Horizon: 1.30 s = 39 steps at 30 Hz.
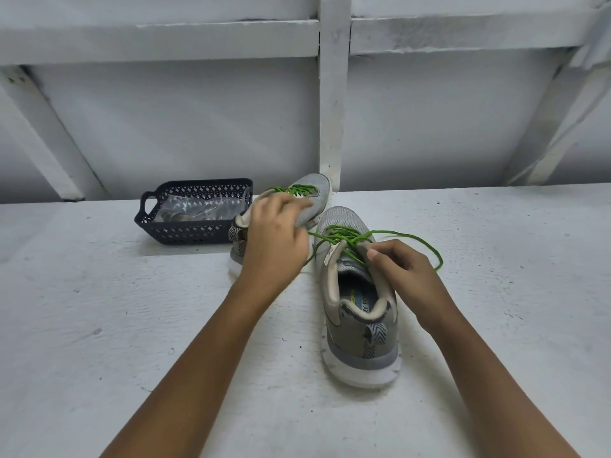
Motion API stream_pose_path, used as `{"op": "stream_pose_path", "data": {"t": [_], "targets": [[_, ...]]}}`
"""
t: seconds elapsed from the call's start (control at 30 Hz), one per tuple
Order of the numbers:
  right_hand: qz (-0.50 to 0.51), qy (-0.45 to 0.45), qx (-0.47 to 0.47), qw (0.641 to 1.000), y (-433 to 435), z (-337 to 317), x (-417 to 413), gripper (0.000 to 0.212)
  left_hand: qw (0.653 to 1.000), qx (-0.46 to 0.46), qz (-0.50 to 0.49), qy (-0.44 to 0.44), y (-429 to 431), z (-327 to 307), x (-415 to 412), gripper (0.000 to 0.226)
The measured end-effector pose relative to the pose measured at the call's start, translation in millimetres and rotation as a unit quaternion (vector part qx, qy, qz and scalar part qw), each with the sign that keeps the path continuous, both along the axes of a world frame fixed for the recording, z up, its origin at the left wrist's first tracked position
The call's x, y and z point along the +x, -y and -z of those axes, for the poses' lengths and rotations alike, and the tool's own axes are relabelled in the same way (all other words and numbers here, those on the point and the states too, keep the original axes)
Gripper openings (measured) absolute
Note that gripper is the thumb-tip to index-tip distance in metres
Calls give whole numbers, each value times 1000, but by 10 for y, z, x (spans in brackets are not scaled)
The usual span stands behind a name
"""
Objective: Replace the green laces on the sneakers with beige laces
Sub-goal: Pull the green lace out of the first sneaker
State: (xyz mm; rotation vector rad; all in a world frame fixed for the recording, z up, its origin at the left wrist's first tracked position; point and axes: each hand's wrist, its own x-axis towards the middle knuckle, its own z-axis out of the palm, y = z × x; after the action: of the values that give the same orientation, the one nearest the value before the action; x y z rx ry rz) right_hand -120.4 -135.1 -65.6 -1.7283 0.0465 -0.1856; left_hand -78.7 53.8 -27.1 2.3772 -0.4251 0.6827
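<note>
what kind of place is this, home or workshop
Hard to be sure; probably a plain utility or storage space rather than a living room. A rough white-painted work surface meets a white wall framed by a post and diagonal braces, and a dark plastic basket sits on it.

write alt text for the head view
A person's right hand grips the near sneaker by its collar while the left hand holds the far sneaker; both have green laces. A dark basket sits at left on the white surface.

White-painted timber wall seen behind a white work surface.
A vertical post is crossed by a horizontal rail; diagonal braces are set at either side, evenly lit.
</note>
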Motion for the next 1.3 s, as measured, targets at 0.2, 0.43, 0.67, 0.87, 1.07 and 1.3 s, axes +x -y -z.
{"op": "stream_pose_path", "data": {"t": [0.2,0.43,0.67,0.87,1.07,1.3], "targets": [[-1,3,-9,1000,-1,-12,-2,7,976,44,123,-175,118,-12,-27,22],[-6,9,-5,1000,0,-19,2,9,987,-98,-5,-129,22,30,43,13],[-4,-1,-41,999,4,-59,27,13,904,-348,0,-248,-215,-138,-81,31],[36,-6,-174,984,115,-129,273,17,940,-233,21,-247,-259,-80,-35,41],[5,-44,-366,930,141,-71,511,22,964,-46,96,-243,-35,71,68,26],[4,3,-266,964,144,-179,410,11,965,-57,85,-241,104,136,47,10]]}}
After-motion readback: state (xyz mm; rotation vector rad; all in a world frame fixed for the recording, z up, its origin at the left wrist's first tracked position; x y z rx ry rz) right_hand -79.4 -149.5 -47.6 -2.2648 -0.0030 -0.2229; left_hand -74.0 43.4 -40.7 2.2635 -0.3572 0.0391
